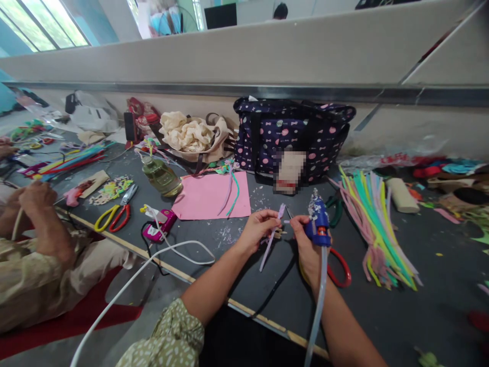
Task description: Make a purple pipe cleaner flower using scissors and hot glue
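My left hand point(262, 230) pinches a fuzzy lavender pipe cleaner point(269, 248) between thumb and fingers; its lower end hangs toward the table. Close by on the right, my right hand point(307, 250) is closed around a blue glue gun point(318, 220). A long translucent glue stick point(321, 295) runs from the gun's back down over my wrist. Beside my right fingertips shows a thin dark metal tip, whose source is unclear. Small tan pieces point(280, 234) lie under my fingers. A red looped handle point(346, 272) sits beside my right wrist, partly covered by it.
Bundled coloured pipe cleaners point(382, 224) lie right. Behind stand a dark patterned bag point(263, 137) and a bottle point(162, 178). Left are pink paper point(210, 196), scissors point(118, 211), a magenta device point(162, 226) and a looping white cord point(126, 298). Another person's hands point(36, 204) work there.
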The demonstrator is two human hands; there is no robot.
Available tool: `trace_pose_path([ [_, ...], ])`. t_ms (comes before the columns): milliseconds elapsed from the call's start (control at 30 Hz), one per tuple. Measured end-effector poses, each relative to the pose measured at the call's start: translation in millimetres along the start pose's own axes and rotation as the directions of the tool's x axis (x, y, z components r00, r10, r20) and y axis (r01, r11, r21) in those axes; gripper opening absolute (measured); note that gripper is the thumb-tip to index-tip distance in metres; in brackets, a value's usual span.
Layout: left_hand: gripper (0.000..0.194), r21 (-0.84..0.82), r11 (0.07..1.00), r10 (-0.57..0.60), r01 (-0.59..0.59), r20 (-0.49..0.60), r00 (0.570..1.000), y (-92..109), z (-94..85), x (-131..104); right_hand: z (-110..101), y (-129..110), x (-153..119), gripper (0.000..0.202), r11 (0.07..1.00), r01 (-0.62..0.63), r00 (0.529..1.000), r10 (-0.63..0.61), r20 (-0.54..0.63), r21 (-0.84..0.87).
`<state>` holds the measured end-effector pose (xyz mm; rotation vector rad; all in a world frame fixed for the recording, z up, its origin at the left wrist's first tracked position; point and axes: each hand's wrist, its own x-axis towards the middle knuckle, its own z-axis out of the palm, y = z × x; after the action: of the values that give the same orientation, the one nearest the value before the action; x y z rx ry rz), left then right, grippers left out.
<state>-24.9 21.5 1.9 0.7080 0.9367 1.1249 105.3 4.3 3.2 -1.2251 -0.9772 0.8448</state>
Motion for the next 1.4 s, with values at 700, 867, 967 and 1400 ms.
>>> trace_pose_path([
  [700, 0.017, 0.394, 0.904, 0.137, -0.166, 0.100, 0.985, -8.8, -0.8, -1.6, -11.6, 1.9, 17.7, 0.029, 0.993, -0.119, 0.992, 0.120, 0.036, -0.013],
  [867, 0.018, 0.399, 0.904, 0.128, -0.156, 0.096, 0.987, -7.2, -0.7, -3.3, -13.4, 3.4, 16.1, 0.030, 0.993, -0.063, 0.998, 0.066, 0.026, -0.102],
  [967, 0.018, 0.406, 0.900, 0.126, -0.156, 0.099, 0.987, -6.6, -1.0, -4.3, -14.1, 2.3, 15.3, 0.031, 0.986, -0.043, 0.999, 0.045, 0.005, -0.163],
  [1400, 0.017, 0.459, 0.863, 0.177, -0.210, 0.115, 0.978, -8.2, -1.4, -3.4, -14.4, 4.6, 15.0, 0.027, 0.979, 0.042, 0.999, -0.038, 0.021, -0.199],
])
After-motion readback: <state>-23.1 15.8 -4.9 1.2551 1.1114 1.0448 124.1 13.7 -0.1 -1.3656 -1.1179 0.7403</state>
